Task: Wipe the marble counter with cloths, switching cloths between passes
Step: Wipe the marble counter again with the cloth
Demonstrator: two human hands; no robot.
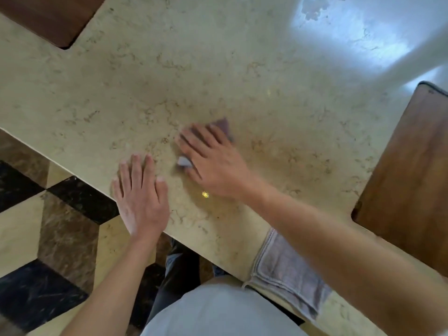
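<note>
A wiping pass is underway: right hand (213,156) presses flat on the small cloth (224,126); left hand (140,192) lies flat on the desk (218,69); next likely a switch to the folded cloth (283,270).

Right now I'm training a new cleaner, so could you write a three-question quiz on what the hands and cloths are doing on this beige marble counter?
1. True or false: the left hand grips a cloth.
2. What presses the small mauve cloth flat on the beige marble counter? A) left hand B) right hand C) both hands
3. Fill in: the spare folded grey cloth lies at the counter's near ___, partly under the right forearm.
Key: 1 false, it lies flat and bare on the counter; 2 B; 3 edge.
</note>
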